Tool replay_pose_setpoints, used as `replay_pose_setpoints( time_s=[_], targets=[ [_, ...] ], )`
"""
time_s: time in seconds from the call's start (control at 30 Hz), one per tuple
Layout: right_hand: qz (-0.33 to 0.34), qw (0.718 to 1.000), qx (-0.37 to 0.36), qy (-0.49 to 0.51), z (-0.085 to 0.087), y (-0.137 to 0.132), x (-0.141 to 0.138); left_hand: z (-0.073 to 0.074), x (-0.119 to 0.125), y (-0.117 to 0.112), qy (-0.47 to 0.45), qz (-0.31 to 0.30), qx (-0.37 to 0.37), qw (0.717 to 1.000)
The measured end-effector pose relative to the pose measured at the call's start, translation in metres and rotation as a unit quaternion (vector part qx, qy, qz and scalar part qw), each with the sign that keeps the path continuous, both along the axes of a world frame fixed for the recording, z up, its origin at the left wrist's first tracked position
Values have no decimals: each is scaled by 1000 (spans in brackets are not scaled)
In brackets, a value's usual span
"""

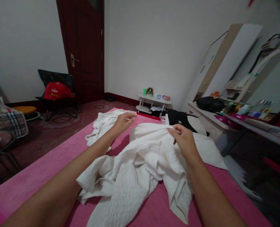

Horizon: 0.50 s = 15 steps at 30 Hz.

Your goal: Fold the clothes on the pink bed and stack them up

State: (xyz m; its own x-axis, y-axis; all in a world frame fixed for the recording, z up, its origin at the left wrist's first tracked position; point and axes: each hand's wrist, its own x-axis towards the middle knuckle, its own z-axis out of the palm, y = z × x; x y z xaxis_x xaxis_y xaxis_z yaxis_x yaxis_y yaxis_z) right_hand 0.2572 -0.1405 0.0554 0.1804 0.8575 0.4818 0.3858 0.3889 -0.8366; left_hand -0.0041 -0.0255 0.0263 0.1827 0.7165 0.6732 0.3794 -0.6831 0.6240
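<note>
A crumpled white garment [140,160] of crinkled fabric lies in front of me on the pink bed cover [52,170]. My right hand [183,135] pinches its upper edge between thumb and fingers, lifting the cloth a little. My left hand [124,122] hovers beyond the garment's left side, fingers loosely bent and apart, with nothing visible in them. Close to that hand, another bunched white garment [102,126] rests at the bed's far left. To the right of my right hand are a flat white cloth [208,151] and a folded black garment [177,119].
A dressing table [196,115] with a mirror and several bottles stands along the right. Beyond the bed is a small white table [154,100] with flowers. A red bag [57,90] sits on a folding chair [42,77] by the dark door [85,47].
</note>
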Motion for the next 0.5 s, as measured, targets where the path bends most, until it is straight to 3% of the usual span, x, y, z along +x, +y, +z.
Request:
replay_pose_setpoints(
  time_s=[0.03,0.1,0.17,0.27,0.33,0.43,0.5],
  targets=[
    [-53,993,43,101,5,3,11,3,2,-4,14,-7,0,1000],
    [-128,946,118,272,12,8,32,7,6,-12,52,-25,-1,998],
    [-143,904,154,372,15,12,48,10,13,-22,94,-42,2,995],
    [-122,888,152,416,15,15,55,7,32,-43,162,-75,8,984],
    [-118,889,138,422,13,15,51,-3,49,-60,217,-124,-7,968],
    [-122,894,125,413,12,13,46,-24,74,-87,322,-216,-46,921],
    [-135,899,120,400,12,12,47,-36,87,-103,384,-236,-54,891]
  ],
)
